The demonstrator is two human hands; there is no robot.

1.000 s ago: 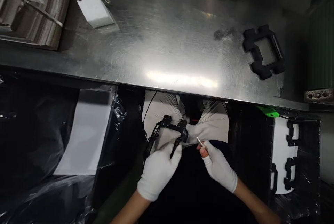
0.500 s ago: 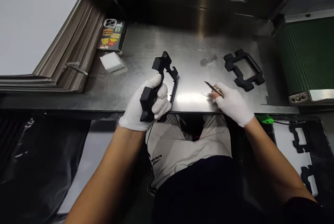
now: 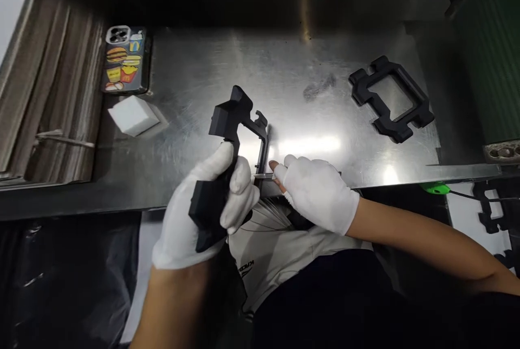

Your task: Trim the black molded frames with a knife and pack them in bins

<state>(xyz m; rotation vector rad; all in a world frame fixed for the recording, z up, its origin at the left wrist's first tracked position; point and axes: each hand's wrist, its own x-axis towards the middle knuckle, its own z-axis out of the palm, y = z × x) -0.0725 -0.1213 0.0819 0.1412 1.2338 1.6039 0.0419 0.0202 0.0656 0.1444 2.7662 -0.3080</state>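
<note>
My left hand [image 3: 203, 208], in a white glove, grips a black plastic frame part [image 3: 231, 137] and holds it upright over the front edge of the steel table [image 3: 203, 83]. My right hand [image 3: 317, 192], also gloved, holds a thin metal blade [image 3: 264, 176] whose tip touches the frame's right bar. A second black frame part [image 3: 392, 97] lies flat on the table at the far right.
A phone in a burger-print case [image 3: 124, 59] and a white block [image 3: 132, 115] lie at the left rear. Stacked sheets [image 3: 44, 105] fill the left edge. A green conveyor belt [image 3: 491, 56] is at the right. More black parts on white sheet [image 3: 487, 211] sit lower right.
My right hand has moved left with the blade until it meets the frame. My left hand has kept hold of the frame, which was lifted from my lap to the table a second ago.
</note>
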